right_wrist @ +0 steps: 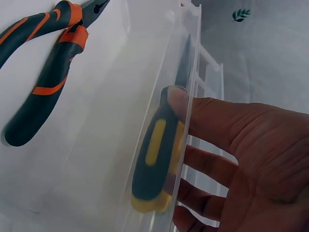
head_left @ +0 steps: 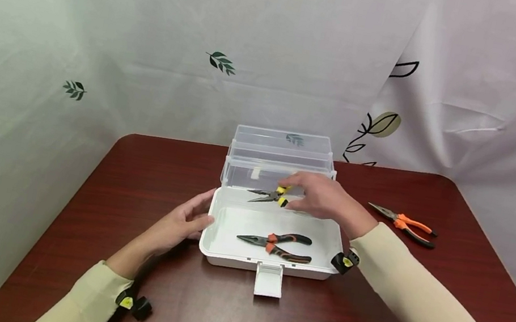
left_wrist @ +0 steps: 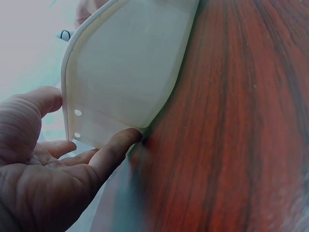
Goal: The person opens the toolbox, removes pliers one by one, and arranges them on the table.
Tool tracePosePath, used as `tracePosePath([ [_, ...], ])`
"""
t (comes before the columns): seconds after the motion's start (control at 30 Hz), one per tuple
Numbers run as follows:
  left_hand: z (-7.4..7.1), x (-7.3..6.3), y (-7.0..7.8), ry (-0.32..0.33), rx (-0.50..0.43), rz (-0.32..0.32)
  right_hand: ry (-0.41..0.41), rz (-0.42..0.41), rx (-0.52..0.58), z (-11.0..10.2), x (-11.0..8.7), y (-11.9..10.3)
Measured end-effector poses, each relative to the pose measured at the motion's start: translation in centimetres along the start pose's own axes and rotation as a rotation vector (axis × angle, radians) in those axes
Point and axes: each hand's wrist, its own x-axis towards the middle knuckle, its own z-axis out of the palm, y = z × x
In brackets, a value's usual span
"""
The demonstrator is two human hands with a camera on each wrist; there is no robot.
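A white toolbox stands on the table with its clear lid raised at the back. My left hand holds the box's left end, the thumb at the rim and a finger low on the wall. Over the back part of the box, my right hand grips long-nose pliers with yellow and dark handles, jaws pointing left. Through clear plastic in the right wrist view, the thumb presses on the yellow and dark handle. Orange and black long-nose pliers lie inside the box, jaws also leftward.
Another pair of long-nose pliers, with orange and black handles, lies on the dark red table to the right of the box. The front latch hangs outward. A pale patterned curtain rises behind the table.
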Motion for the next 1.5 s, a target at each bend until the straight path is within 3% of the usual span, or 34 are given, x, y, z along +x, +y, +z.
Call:
tracePosePath([
  [0.3, 0.0, 0.1, -0.2, -0.002, 0.004, -0.006, 0.059, 0.011, -0.062, 0.2, -0.1, 0.1],
  [0.53, 0.0, 0.1, 0.1, 0.003, 0.017, -0.012, 0.206, -0.083, -0.007, 0.2, -0.6, 0.4],
  [0.63, 0.0, 0.1, 0.0, 0.003, 0.019, -0.01, 0.258, -0.142, 0.039, 0.0, -0.7, 0.3],
  [0.77, 0.0, 0.1, 0.0, 0.009, 0.02, -0.011, 0.264, -0.169, 0.114, 0.0, -0.8, 0.2],
  [1.03, -0.1, 0.0, -0.3, 0.009, 0.023, -0.011, 0.259, -0.11, 0.287, -0.2, -1.2, 0.6],
  [1.17, 0.0, 0.0, -0.2, 0.006, 0.024, -0.006, 0.262, -0.085, 0.42, -1.3, -1.6, 1.0],
  [1.5, 0.0, -0.1, 0.0, 0.01, 0.024, -0.01, 0.342, -0.09, 0.61, -4.9, -3.8, 3.1],
])
